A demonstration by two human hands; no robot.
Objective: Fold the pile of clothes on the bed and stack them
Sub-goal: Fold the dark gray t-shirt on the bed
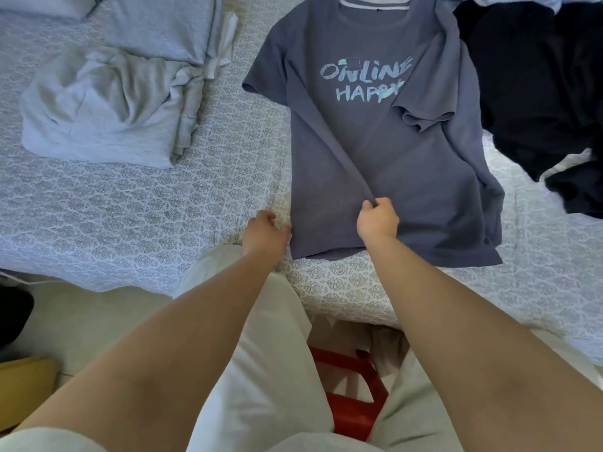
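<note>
A slate-blue T-shirt (375, 151) printed "ONLINE HAPPY" lies face up on the patterned bed cover (137, 203). Its right sleeve is folded inward over the chest. My right hand (378, 220) pinches a raised ridge of fabric near the middle of the lower part of the shirt. My left hand (266, 234) grips the shirt's lower left corner at the hem. A folded grey garment (101, 106) lies at the left, with a light blue folded piece (156, 24) behind it.
A heap of dark navy clothes (538, 99) lies at the right, touching the T-shirt's edge. Pale blue fabric (509, 0) shows at the top right. A red stool (352, 386) stands between my legs below the bed edge. A yellow object (23, 386) sits bottom left.
</note>
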